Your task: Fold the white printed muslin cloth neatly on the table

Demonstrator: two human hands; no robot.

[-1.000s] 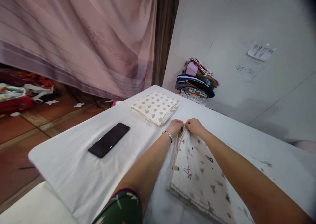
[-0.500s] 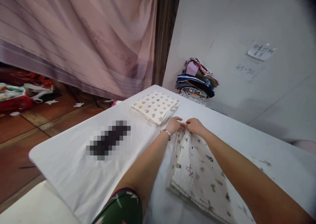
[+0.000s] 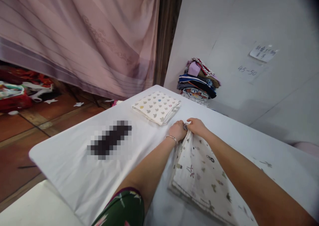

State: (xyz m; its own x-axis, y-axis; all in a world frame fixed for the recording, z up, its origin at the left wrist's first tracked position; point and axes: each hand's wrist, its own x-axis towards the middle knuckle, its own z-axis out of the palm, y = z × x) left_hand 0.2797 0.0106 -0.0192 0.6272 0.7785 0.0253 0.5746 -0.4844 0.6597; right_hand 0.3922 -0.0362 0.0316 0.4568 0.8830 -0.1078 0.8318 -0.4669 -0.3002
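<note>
A folded white cloth [image 3: 201,179] with small printed motifs and a reddish mark lies in front of me, its far corner drawn up to a point. My right hand [image 3: 197,126] pinches that corner between thumb and fingers. Close against it, my left hand [image 3: 177,130], with a bracelet at the wrist, has its fingers closed on the same corner; the fingertips are partly hidden. Just beyond the hands, a second folded cloth [image 3: 156,108] with grey mushroom-like prints rests flat on the white-covered table [image 3: 74,182].
A pixelated dark patch [image 3: 109,141] covers something on the table's left half. Against the grey wall stands a stack of folded textiles [image 3: 198,81]. A pink curtain [image 3: 99,36] hangs behind, and a red container [image 3: 15,99] sits on the tiled floor at left.
My left hand has turned and its fingers have curled in tighter at the cloth's corner. My right hand and the second folded cloth stay nearly where they were.
</note>
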